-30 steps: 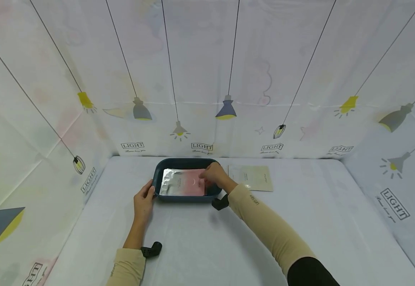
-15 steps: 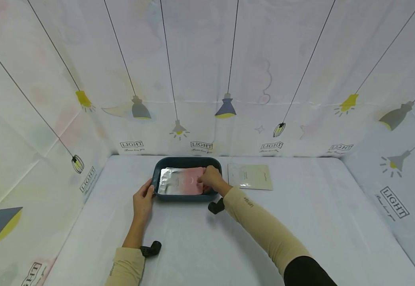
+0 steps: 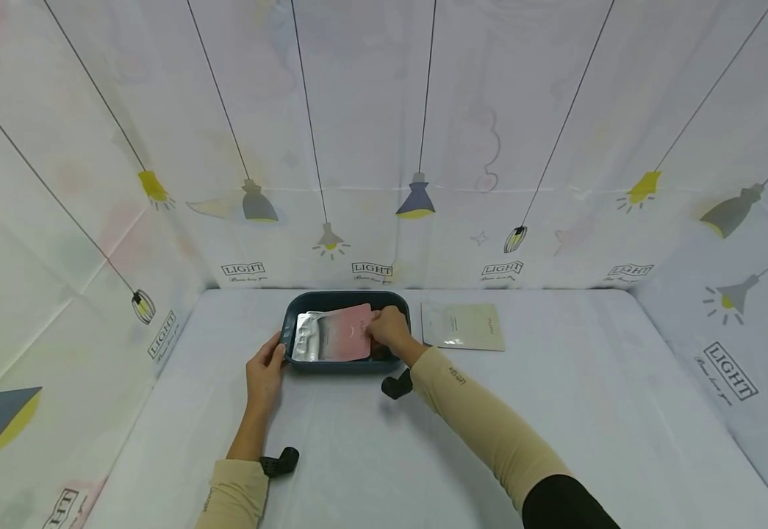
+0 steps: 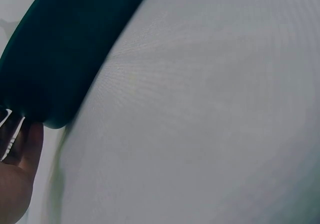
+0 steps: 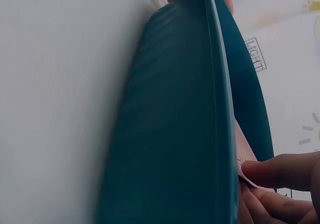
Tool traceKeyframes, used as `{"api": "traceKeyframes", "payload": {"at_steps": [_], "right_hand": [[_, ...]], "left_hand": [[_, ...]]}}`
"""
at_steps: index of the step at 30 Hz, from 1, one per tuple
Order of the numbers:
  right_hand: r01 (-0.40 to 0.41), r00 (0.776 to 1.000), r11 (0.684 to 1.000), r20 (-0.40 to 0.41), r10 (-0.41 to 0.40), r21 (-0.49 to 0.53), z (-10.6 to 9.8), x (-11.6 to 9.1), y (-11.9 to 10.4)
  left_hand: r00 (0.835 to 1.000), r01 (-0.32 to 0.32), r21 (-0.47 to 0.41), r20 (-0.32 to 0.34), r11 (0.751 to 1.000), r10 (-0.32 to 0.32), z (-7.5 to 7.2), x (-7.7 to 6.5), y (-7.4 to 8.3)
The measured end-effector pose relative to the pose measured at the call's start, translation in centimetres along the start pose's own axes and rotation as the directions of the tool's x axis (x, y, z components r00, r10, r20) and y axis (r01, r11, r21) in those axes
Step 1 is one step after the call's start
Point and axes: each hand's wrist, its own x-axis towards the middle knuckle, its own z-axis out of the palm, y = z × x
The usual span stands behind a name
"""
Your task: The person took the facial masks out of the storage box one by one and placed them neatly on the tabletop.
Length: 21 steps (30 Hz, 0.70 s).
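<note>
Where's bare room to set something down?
Bare white cloth lies right of the pale packet and in front of the tray, between the sleeves. Crowded: inside the tray, where the right hand pinches the pink packet, and its left end, held by the left hand.

Pink packet (image 3: 349, 334) — tilted, pinched, inside teal tray (image 3: 337, 368)

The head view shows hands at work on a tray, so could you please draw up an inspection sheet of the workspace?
Surface: white table.
Job's things: dark teal tray on the table; pink packet inside it; whether the silver part beside it is the same packet, I cannot tell.
Clutter: pale packet lying right of the tray.
Hands: left hand touches the tray's left end; right hand pinches the pink packet's right end.
Cables: nothing seen.
Surroundings: pale backdrop with printed lamps.
</note>
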Motion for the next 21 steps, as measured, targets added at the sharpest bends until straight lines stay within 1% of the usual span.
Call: {"api": "traceKeyframes", "payload": {"at_steps": [4, 11, 17, 21], "right_hand": [[-0.008, 1.0, 0.999, 0.008, 0.007, 0.044, 0.07, -0.12, -0.02], [0.03, 0.999, 0.993, -0.023, -0.028, 0.11, -0.01, 0.1, 0.53], [0.064, 0.998, 0.983, -0.003, -0.064, 0.17, -0.52, 0.17, 0.84], [0.08, 0.996, 0.978, 0.01, -0.084, 0.195, -0.92, 0.2, 0.83]], "left_hand": [[1.0, 0.002, 0.002, 0.004, 1.0, -0.002, -0.02, -0.1, -0.01], [1.0, -0.008, 0.016, -0.012, 1.0, 0.009, 0.05, 0.23, -0.31], [0.999, -0.027, 0.003, -0.025, 1.0, 0.027, 0.08, 0.26, -0.44], [1.0, -0.019, 0.005, -0.023, 1.0, 0.019, 0.08, 0.24, -0.43]]}}
